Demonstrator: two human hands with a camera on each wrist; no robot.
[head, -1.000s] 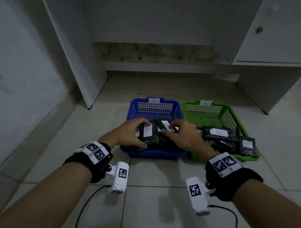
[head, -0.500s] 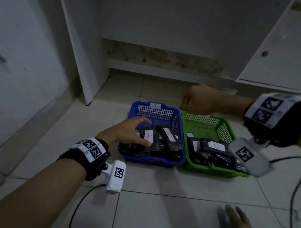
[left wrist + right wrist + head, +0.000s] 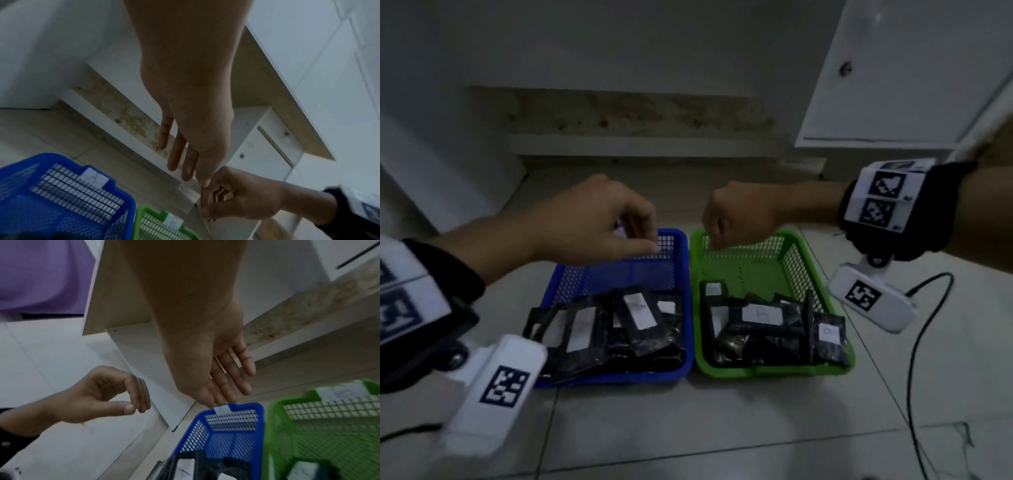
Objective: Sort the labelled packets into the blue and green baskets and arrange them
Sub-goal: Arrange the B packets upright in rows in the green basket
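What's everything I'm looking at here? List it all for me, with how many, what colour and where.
blue basket: one, blue mesh, on the floor, left of the green one.
green basket: one, green mesh, beside it.
packets: several, black with white labels, piled at the near end of both baskets; exact count unclear.
basket tags: two, white, on the far rims.
cabinet: white, behind the baskets.
cable: black, on the tiles at right.
left hand: above the blue basket, holding nothing.
right hand: above the green basket, holding nothing.

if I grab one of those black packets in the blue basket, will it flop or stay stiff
Probably floppy: the black plastic packets in the blue mesh basket look creased and slump over one another. Their glossy film may be slippery, so pinch an edge. They are likely light, though the contents are hidden.
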